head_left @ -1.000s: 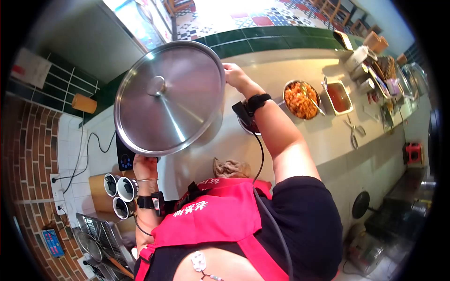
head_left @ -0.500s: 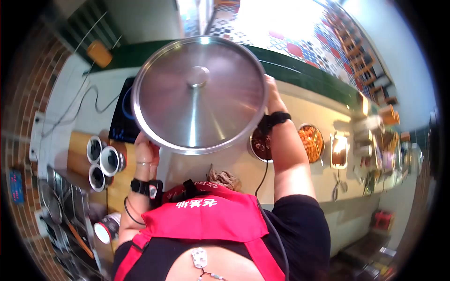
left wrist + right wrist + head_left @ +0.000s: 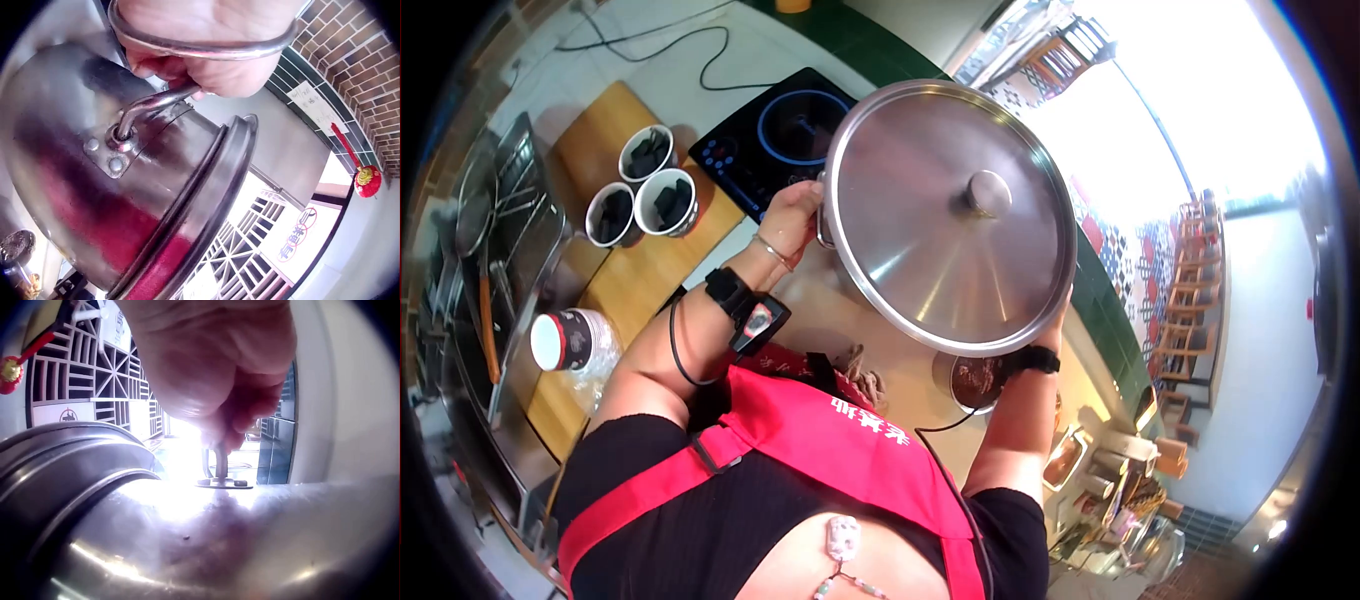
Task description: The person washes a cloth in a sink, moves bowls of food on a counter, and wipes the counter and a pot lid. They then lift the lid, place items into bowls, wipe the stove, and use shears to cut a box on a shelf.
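Observation:
A large stainless steel stockpot is held between both hands, its flat round lid on top with a knob in the middle. In the head view it tilts over the counter, right of a black induction cooktop. My left hand grips one loop handle, fingers curled round the bar. On the far side, my right hand grips the opposite handle; in the head view the lid hides most of that hand.
Several paper cups with dark contents stand on a wooden board at left, a stack of cups lying nearby. A bowl of dark food sits by the right forearm. A crumpled cloth lies near the apron.
The head view has turned, and the stockpot now appears farther right and tilted differently. The cooktop, mostly hidden behind the pot before, now shows largely uncovered. Both hands keep their grip.

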Demonstrator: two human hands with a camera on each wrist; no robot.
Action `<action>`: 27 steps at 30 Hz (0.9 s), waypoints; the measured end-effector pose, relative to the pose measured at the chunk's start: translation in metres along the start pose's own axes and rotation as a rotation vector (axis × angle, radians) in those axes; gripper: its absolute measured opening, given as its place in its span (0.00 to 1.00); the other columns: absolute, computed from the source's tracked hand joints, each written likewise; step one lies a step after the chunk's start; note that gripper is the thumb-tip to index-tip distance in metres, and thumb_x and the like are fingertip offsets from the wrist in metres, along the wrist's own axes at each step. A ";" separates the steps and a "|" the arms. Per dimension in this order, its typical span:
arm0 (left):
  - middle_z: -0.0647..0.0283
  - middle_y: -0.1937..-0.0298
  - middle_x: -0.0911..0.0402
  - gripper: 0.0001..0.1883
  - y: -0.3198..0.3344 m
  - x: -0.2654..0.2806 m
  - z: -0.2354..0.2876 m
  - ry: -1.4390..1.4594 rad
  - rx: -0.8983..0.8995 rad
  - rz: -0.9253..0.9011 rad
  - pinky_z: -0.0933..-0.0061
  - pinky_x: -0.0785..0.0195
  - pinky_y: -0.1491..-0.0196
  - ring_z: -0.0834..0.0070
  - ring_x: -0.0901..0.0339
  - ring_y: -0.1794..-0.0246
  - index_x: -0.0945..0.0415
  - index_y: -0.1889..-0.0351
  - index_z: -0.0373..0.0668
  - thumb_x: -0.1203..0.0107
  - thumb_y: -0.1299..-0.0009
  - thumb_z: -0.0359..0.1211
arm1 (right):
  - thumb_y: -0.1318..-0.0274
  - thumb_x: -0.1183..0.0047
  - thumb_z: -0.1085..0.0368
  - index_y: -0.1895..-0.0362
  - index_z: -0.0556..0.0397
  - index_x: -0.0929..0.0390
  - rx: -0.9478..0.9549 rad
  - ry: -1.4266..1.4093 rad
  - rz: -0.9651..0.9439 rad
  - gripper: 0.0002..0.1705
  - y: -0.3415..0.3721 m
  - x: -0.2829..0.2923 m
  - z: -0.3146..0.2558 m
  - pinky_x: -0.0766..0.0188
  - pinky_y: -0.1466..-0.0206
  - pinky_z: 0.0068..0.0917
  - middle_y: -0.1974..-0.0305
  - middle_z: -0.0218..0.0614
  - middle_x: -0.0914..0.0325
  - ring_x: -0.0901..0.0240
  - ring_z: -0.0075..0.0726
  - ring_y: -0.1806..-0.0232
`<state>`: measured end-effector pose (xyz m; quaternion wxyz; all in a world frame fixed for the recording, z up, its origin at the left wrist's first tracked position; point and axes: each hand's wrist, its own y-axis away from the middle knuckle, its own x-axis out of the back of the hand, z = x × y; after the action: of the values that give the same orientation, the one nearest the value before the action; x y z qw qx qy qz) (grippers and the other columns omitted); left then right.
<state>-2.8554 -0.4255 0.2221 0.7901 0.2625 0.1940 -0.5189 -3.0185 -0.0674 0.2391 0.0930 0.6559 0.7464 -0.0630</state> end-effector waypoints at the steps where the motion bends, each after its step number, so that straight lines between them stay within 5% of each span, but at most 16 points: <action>1: 0.65 0.68 0.24 0.11 -0.002 0.001 0.002 0.014 -0.003 0.002 0.79 0.32 0.65 0.80 0.27 0.70 0.29 0.61 0.37 0.61 0.28 0.34 | 0.42 0.61 0.59 0.60 0.64 0.26 -0.007 -0.032 0.024 0.20 0.000 0.000 0.002 0.28 0.69 0.25 0.67 0.37 0.24 0.28 0.30 0.70; 4: 0.64 0.64 0.23 0.12 -0.013 0.013 0.003 0.021 -0.016 -0.060 0.78 0.33 0.57 0.79 0.26 0.65 0.28 0.59 0.36 0.59 0.29 0.34 | 0.42 0.61 0.58 0.60 0.64 0.26 0.063 0.131 -0.001 0.21 0.003 -0.001 0.003 0.28 0.69 0.25 0.67 0.37 0.24 0.28 0.29 0.70; 10: 0.63 0.65 0.23 0.12 -0.027 0.026 0.008 -0.055 0.013 -0.044 0.80 0.29 0.63 0.79 0.25 0.68 0.28 0.60 0.34 0.59 0.29 0.33 | 0.43 0.60 0.57 0.62 0.63 0.25 0.008 0.090 0.058 0.21 0.001 0.003 0.012 0.29 0.72 0.25 0.69 0.37 0.25 0.28 0.30 0.73; 11: 0.70 0.74 0.25 0.10 -0.019 0.014 0.018 0.015 0.007 -0.013 0.86 0.37 0.74 0.86 0.30 0.78 0.28 0.67 0.39 0.59 0.30 0.32 | 0.44 0.60 0.56 0.63 0.63 0.25 0.000 0.059 0.074 0.20 0.000 0.003 0.013 0.30 0.73 0.25 0.70 0.36 0.25 0.29 0.30 0.74; 16: 0.71 0.75 0.25 0.11 -0.012 0.014 0.029 0.058 0.030 0.041 0.89 0.41 0.78 0.88 0.33 0.81 0.27 0.68 0.40 0.60 0.29 0.33 | 0.44 0.59 0.59 0.63 0.62 0.26 -0.006 0.053 0.044 0.18 -0.004 -0.005 0.012 0.30 0.73 0.25 0.71 0.36 0.25 0.29 0.29 0.73; 18: 0.65 0.69 0.22 0.11 -0.016 0.031 0.023 -0.036 0.040 -0.073 0.83 0.30 0.66 0.82 0.25 0.72 0.28 0.62 0.37 0.59 0.29 0.33 | 0.44 0.58 0.62 0.62 0.62 0.27 -0.050 0.008 0.005 0.15 -0.008 -0.012 0.011 0.30 0.71 0.25 0.70 0.37 0.25 0.29 0.30 0.72; 20: 0.66 0.71 0.23 0.10 -0.014 0.037 0.019 -0.043 0.027 -0.094 0.86 0.31 0.71 0.84 0.26 0.75 0.28 0.63 0.38 0.58 0.29 0.34 | 0.44 0.58 0.62 0.61 0.62 0.27 -0.057 0.005 -0.012 0.15 -0.011 -0.018 0.010 0.30 0.70 0.25 0.69 0.37 0.26 0.29 0.30 0.72; 24: 0.69 0.73 0.24 0.11 -0.007 0.035 0.023 -0.008 0.007 -0.102 0.88 0.34 0.75 0.86 0.28 0.79 0.28 0.65 0.39 0.58 0.29 0.35 | 0.44 0.58 0.62 0.60 0.62 0.28 -0.052 0.013 -0.030 0.15 -0.015 -0.030 0.008 0.29 0.69 0.26 0.68 0.38 0.26 0.29 0.31 0.70; 27: 0.73 0.81 0.32 0.11 -0.005 0.027 0.027 -0.039 0.025 -0.001 0.87 0.48 0.80 0.88 0.42 0.85 0.28 0.73 0.43 0.58 0.30 0.34 | 0.44 0.58 0.62 0.58 0.62 0.29 -0.048 0.034 -0.038 0.16 -0.017 -0.036 0.008 0.29 0.68 0.26 0.67 0.38 0.26 0.29 0.31 0.69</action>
<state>-2.8491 -0.4631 0.2266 0.7900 0.2622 0.1722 -0.5268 -3.0305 -0.1056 0.2390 0.0947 0.6400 0.7616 -0.0358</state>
